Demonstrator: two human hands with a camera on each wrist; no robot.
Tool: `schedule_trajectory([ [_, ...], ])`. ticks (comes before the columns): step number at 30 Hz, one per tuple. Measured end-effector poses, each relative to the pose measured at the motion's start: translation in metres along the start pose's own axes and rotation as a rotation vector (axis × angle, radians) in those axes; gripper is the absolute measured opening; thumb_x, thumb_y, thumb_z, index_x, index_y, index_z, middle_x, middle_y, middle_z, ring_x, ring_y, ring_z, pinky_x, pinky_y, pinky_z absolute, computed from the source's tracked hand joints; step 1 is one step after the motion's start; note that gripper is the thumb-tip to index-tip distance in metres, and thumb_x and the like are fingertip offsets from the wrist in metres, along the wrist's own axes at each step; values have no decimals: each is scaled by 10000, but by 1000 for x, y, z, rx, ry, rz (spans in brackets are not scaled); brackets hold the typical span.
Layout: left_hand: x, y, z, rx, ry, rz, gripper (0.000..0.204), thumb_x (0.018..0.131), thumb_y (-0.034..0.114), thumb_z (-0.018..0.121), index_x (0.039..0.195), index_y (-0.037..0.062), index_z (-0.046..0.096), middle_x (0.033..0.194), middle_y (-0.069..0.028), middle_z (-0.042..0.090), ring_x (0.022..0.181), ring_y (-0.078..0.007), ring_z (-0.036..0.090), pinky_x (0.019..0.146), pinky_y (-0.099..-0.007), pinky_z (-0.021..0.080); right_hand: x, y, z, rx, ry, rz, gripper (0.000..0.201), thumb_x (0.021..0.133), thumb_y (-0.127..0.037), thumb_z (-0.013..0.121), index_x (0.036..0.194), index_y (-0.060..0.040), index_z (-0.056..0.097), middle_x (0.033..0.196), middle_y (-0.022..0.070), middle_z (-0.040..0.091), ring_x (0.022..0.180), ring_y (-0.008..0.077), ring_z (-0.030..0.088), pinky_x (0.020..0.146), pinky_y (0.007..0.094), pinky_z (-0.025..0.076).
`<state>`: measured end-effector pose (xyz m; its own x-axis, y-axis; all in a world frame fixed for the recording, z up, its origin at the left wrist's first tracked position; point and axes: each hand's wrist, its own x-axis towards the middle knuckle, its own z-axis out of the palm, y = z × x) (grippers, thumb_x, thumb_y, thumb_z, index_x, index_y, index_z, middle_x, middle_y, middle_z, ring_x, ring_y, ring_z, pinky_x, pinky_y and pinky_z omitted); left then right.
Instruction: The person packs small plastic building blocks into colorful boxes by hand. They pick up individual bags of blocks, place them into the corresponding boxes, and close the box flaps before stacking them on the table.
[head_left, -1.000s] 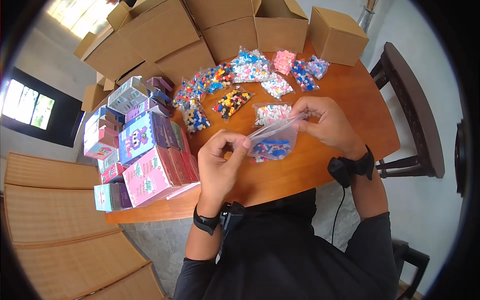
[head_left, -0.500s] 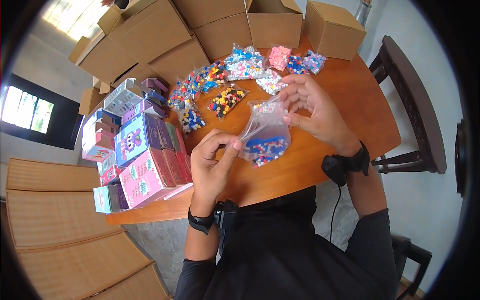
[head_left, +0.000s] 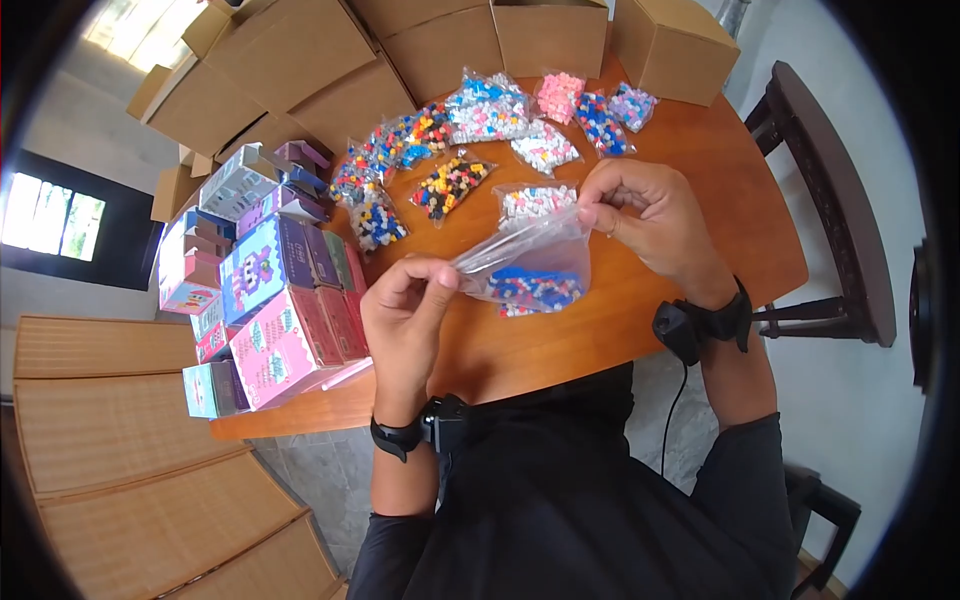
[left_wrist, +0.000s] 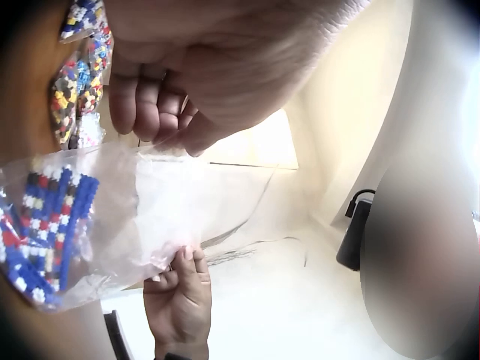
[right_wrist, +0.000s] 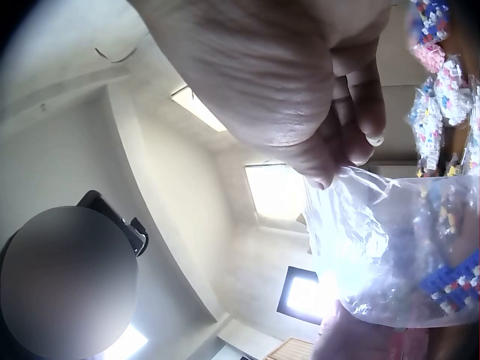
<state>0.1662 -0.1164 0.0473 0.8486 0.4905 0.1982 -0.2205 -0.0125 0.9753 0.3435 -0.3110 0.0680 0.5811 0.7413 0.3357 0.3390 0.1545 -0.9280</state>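
Both hands hold a clear plastic bag [head_left: 565, 250] by its top edge, stretched between them above the table. My left hand [head_left: 403, 310] pinches one corner between thumb and index finger. The opposite corner is pinched by my right hand [head_left: 650, 215]. At the bottom of the bag lie joined strips of small blue, white and red blocks [left_wrist: 56, 225]. Behind the bag, partly covered by it, rests a packet of mostly white beads [head_left: 535, 203]. In the right wrist view the bag's top hangs from the thumb and fingertips.
Several packets of colourful pieces [head_left: 452, 185] lie across the wooden table [head_left: 700, 180]. Printed boxes [head_left: 285, 350] are stacked on the left, with brown cardboard boxes [head_left: 290, 55] along the back. A dark chair [head_left: 835, 200] stands at the right.
Half a second ago the right hand's fingers were spread at the bag's edge; now they pinch its corner again. The left hand has shifted slightly left, and the bag's top is pulled straighter.
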Motion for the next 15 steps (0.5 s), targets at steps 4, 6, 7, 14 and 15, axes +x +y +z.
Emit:
schedule_trajectory([
  [4, -2, 3, -1, -71, -42, -31, 111, 906, 78, 612, 899, -30, 637, 839, -56, 634, 804, -103, 571, 752, -236, 447, -4, -10, -2, -60, 7, -16, 86, 857, -80, 658, 847, -6, 615, 755, -6, 602, 682, 51, 534, 629, 211, 447],
  [6, -4, 5, 0, -33, -72, -9, 106, 904, 70, 612, 900, -33, 637, 838, -62, 634, 804, -105, 567, 747, -234, 444, -7, -12, -4, -76, 8, -32, 94, 858, -86, 656, 844, -4, 612, 758, -3, 601, 685, 57, 527, 636, 218, 443],
  [7, -4, 8, 2, -13, -60, 6, 99, 902, 62, 613, 899, -35, 635, 833, -62, 631, 801, -105, 563, 740, -231, 439, -9, -13, -5, -82, 10, -41, 97, 859, -88, 655, 843, -3, 611, 760, 0, 602, 687, 59, 525, 641, 220, 443],
  [14, -13, 20, 14, 160, 55, 141, 69, 892, 21, 610, 853, -36, 609, 796, -51, 600, 748, -93, 531, 663, -213, 415, -17, -23, -4, -93, 28, -43, 93, 858, -77, 641, 835, 5, 604, 746, 14, 602, 685, 74, 530, 654, 233, 451],
  [15, -14, 21, 15, 189, 69, 155, 72, 892, 18, 607, 844, -35, 603, 793, -48, 595, 740, -90, 526, 651, -212, 413, -18, -25, -3, -98, 35, -50, 95, 857, -75, 641, 829, 7, 602, 744, 18, 601, 683, 77, 531, 653, 235, 450],
])
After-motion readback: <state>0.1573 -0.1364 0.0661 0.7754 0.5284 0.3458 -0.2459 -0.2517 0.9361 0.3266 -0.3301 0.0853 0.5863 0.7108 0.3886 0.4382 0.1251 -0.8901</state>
